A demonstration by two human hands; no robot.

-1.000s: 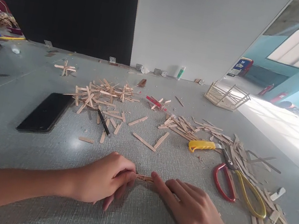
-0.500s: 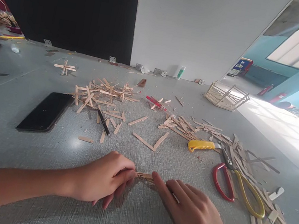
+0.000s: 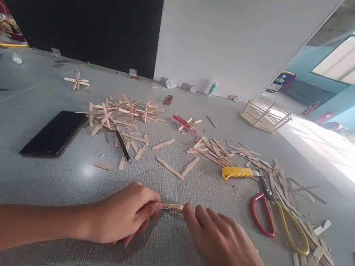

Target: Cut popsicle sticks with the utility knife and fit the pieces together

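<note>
Near the black phone (image 3: pixel 54 133), on the grey woven-textured surface (image 3: pixel 162 258), lies a flat pale wooden stick (image 3: pixel 172 207). The left hand (image 3: pixel 124 217) has its grip pinched closed on one end. The right hand (image 3: pixel 221 248) presses the other end with fingers extended, grip loosely open.

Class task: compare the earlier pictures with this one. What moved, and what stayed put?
Very little changed. The right hand slid slightly rightward along the craft stick, baring a bit more of it. The left hand keeps its grip on the stick's other end. Phone, scissors and yellow-handled knife stayed put.

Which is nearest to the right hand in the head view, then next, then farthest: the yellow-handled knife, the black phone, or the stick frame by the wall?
From the right hand:
1. Yellow-handled knife, just beyond it, slightly right.
2. Black phone, far left, past the left hand.
3. Stick frame, far back near the white wall.
</note>
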